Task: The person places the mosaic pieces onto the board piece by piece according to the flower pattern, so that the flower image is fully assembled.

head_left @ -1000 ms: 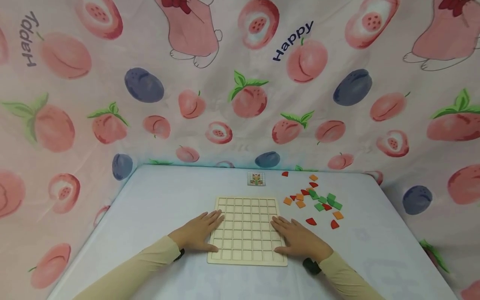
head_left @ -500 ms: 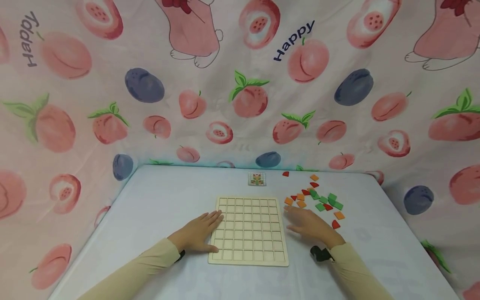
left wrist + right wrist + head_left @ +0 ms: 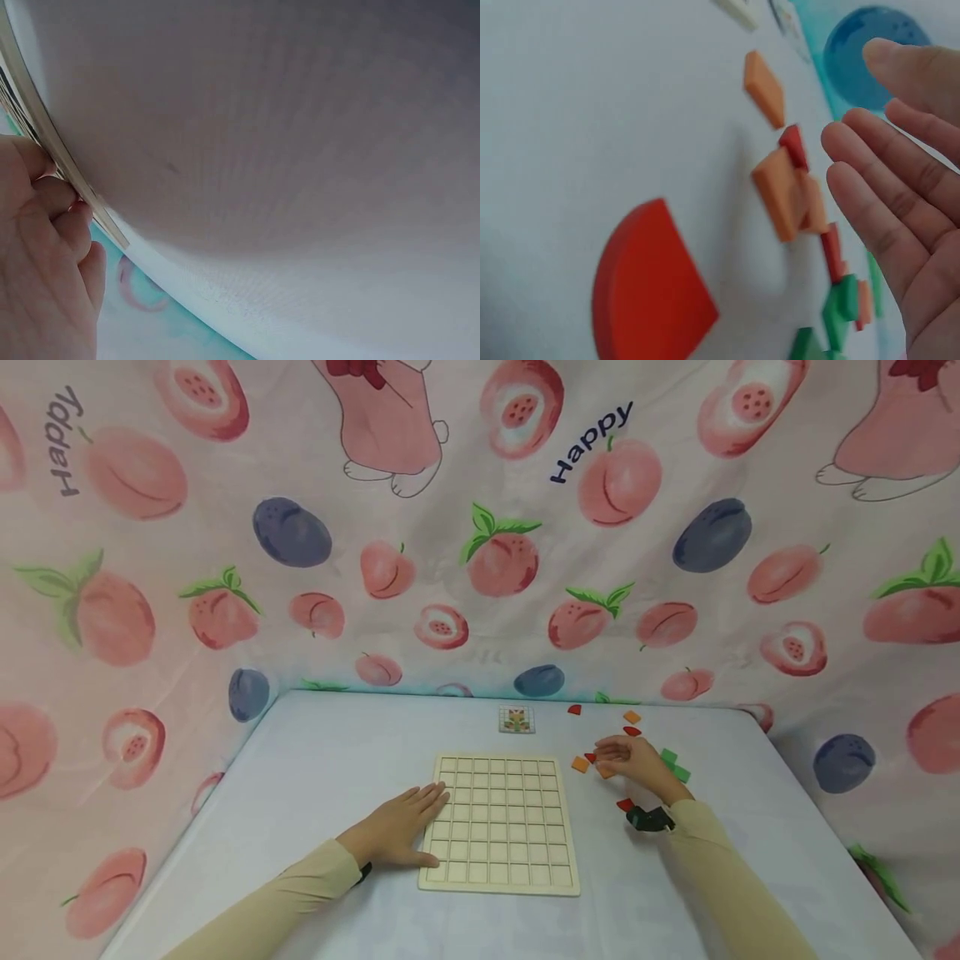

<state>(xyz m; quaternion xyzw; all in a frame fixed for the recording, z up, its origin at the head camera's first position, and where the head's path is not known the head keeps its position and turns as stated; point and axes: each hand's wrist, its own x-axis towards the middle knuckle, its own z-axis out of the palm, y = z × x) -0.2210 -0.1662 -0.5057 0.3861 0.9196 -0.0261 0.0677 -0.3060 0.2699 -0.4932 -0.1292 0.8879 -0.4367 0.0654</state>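
Observation:
A pale wooden grid board (image 3: 498,822) lies flat in the middle of the table in the head view. My left hand (image 3: 397,827) rests on its left edge with fingers spread; in the left wrist view the fingers (image 3: 64,210) lie along the board's rim (image 3: 75,176). Over the scattered pieces at the right hovers my right hand (image 3: 637,762), its fingers relaxed and nothing held. Below it are orange squares (image 3: 776,195), red quarter-round pieces (image 3: 652,289) and green squares (image 3: 840,311). The hand hides part of this group in the head view.
A small card (image 3: 517,719) with a coloured grid pattern lies behind the board. A red piece (image 3: 574,710) and an orange square (image 3: 632,717) lie near the table's back edge. A fruit-print cloth (image 3: 450,568) hangs behind the white table (image 3: 315,760).
My right hand has lifted off the board's right edge and moved right and away from me, over the loose pieces. The left hand has stayed on the board.

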